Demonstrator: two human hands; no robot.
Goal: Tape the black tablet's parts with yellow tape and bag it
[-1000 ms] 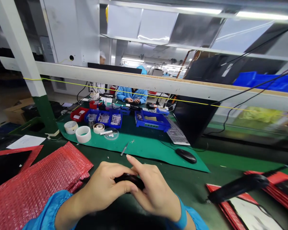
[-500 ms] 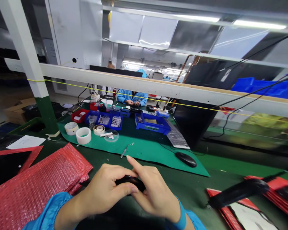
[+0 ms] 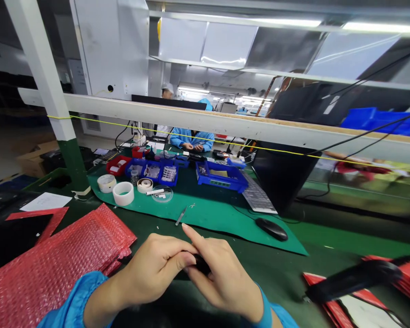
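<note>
A small dark, glossy object (image 3: 201,264) sits between my two hands, mostly covered, so its kind does not show. My left hand (image 3: 159,269) is closed on it from the left, thumb laid across its near side. From the right, my right hand (image 3: 223,275) curls round the same object, index finger extended over the top. Just beyond my fingertips, tweezers (image 3: 181,215) lie at the edge of the green mat (image 3: 218,223). Red bubble-wrap bags (image 3: 71,255) are to the left of my left hand.
Tape rolls (image 3: 123,193) and blue parts bins (image 3: 169,174) stand at the back left. A mouse (image 3: 271,228) and keyboard (image 3: 258,193) are on the right. A black electric screwdriver (image 3: 355,282) hangs at front right over red bags. Across the bench sits a person in blue (image 3: 193,139).
My left thumb has shifted right across the dark object, covering more of it. The whole scene has slid slightly to the right in view.
</note>
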